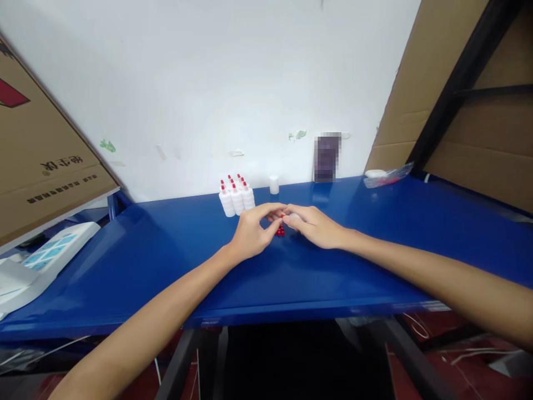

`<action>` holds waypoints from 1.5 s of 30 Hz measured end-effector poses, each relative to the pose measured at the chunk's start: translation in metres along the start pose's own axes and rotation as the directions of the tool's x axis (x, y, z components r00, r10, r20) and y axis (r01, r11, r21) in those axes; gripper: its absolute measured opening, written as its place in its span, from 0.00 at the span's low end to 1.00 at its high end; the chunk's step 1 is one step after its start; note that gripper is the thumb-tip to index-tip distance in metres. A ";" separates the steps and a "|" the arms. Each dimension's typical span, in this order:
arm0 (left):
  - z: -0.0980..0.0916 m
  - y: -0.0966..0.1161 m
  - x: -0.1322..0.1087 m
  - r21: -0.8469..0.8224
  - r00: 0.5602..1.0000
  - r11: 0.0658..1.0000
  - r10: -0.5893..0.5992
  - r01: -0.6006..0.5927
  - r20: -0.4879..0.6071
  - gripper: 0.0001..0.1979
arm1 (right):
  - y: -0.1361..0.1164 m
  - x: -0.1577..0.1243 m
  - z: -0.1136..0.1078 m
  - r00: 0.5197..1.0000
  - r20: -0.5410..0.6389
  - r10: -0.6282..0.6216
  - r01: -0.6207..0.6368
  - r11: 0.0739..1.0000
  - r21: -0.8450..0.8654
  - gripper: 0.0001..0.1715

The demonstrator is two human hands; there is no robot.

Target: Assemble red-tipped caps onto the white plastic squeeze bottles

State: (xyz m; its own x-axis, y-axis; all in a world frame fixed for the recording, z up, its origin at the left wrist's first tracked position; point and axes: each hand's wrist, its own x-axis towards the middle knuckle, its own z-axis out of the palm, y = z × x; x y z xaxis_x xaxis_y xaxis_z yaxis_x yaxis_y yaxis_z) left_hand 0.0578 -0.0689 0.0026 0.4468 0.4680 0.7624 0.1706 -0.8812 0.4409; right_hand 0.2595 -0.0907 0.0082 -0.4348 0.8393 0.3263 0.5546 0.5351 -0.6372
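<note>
My right hand [314, 225] is closed around a white bottle [295, 221], mostly covered by the fingers and lying tilted toward my left hand. My left hand [256, 229] meets it at the bottle's tip, thumb and fingers pinched at a small red cap [283, 215]. Several more red caps [280, 230] lie on the blue table just below the fingertips. To the left of my hands, several white bottles with red pointed tips [237, 199] stand upright in a tight group.
A white cylindrical container [273, 185] stands near the wall. Behind to the right, a blurred dark rectangular object [327, 158] leans on the wall. A plastic bag [389, 176] lies further right. A white device [50, 258] and cardboard [45, 150] are at the left of the blue table [166, 250].
</note>
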 end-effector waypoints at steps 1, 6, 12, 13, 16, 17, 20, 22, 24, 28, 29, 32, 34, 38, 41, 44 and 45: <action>-0.001 0.000 0.001 -0.032 0.998 0.997 -0.066 0.066 -0.006 0.10 | 0.001 0.000 0.000 1.000 -0.009 0.008 -0.008 1.000 0.002 0.25; -0.024 -0.017 0.011 -0.177 0.923 0.908 -0.385 0.379 0.001 0.09 | 0.008 0.003 -0.001 0.987 -0.147 0.063 -0.063 0.998 0.005 0.26; -0.066 -0.056 0.011 0.092 0.834 0.854 -0.520 0.512 0.185 0.06 | 0.009 0.004 0.000 0.951 -0.272 0.148 -0.166 0.985 -0.043 0.22; -0.069 -0.060 0.010 0.120 0.835 0.862 -0.506 0.492 0.216 0.05 | 0.008 0.003 0.000 0.951 -0.273 0.144 -0.164 0.985 -0.052 0.22; -0.070 -0.066 0.008 0.124 0.862 0.905 -0.426 0.408 0.273 0.06 | 0.005 -0.001 0.000 0.963 -0.255 0.087 -0.098 0.995 -0.030 0.20; -0.070 -0.066 0.008 0.118 0.876 0.918 -0.397 0.380 0.275 0.07 | 0.005 -0.002 0.000 0.968 -0.242 0.067 -0.071 0.997 -0.008 0.20; -0.069 -0.063 0.009 0.126 0.910 0.941 -0.336 0.314 0.242 0.08 | 0.007 -0.001 0.000 0.977 -0.207 0.052 -0.040 0.997 0.064 0.21; -0.070 -0.062 0.009 0.155 0.920 0.942 -0.325 0.296 0.220 0.07 | 0.008 0.001 0.001 0.979 -0.198 0.057 -0.043 0.996 0.076 0.21; -0.072 -0.061 0.009 0.186 0.923 0.937 -0.330 0.295 0.199 0.06 | 0.008 0.002 0.001 0.977 -0.208 0.053 -0.042 0.997 0.060 0.22; -0.069 -0.055 0.011 0.186 0.950 0.946 -0.289 0.265 0.116 0.07 | 0.006 0.003 0.002 0.971 -0.235 0.041 -0.032 0.999 0.043 0.20; -0.067 -0.052 0.012 0.172 0.956 0.951 -0.277 0.258 0.094 0.07 | 0.005 0.003 0.002 0.972 -0.231 0.047 -0.036 0.998 0.050 0.20; -0.057 -0.038 0.013 0.108 0.965 0.961 -0.261 0.256 0.038 0.08 | 0.004 0.001 0.003 0.979 -0.193 0.072 -0.052 0.993 0.107 0.20; -0.047 -0.027 0.012 0.063 0.970 0.969 -0.242 0.241 0.009 0.07 | 0.004 0.000 0.004 0.984 -0.166 0.063 -0.036 0.987 0.159 0.17; -0.027 -0.008 0.009 0.010 0.988 0.988 -0.157 0.157 0.005 0.06 | 0.002 -0.003 0.005 0.992 -0.123 0.015 0.003 0.990 0.143 0.15; -0.016 0.002 0.007 -0.016 0.998 0.998 -0.068 0.068 0.003 0.06 | -0.005 -0.004 0.005 1.000 -0.025 -0.016 0.019 0.991 0.132 0.19; -0.011 0.008 0.006 -0.037 0.999 0.999 -0.017 0.016 -0.044 0.06 | -0.011 -0.005 0.006 0.999 0.015 -0.049 0.045 0.984 0.175 0.22; -0.010 0.010 0.006 -0.041 0.998 0.999 -0.008 0.005 -0.070 0.05 | -0.012 -0.006 0.006 0.998 0.015 -0.059 0.055 0.979 0.195 0.23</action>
State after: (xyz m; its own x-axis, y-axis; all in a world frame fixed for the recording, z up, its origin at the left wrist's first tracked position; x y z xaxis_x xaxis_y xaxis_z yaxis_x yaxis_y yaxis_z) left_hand 0.0536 -0.0743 0.0160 0.3832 0.4787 0.7900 0.1366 -0.8752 0.4641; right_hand 0.2510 -0.1025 0.0102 -0.4775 0.8046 0.3530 0.3812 0.5517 -0.7419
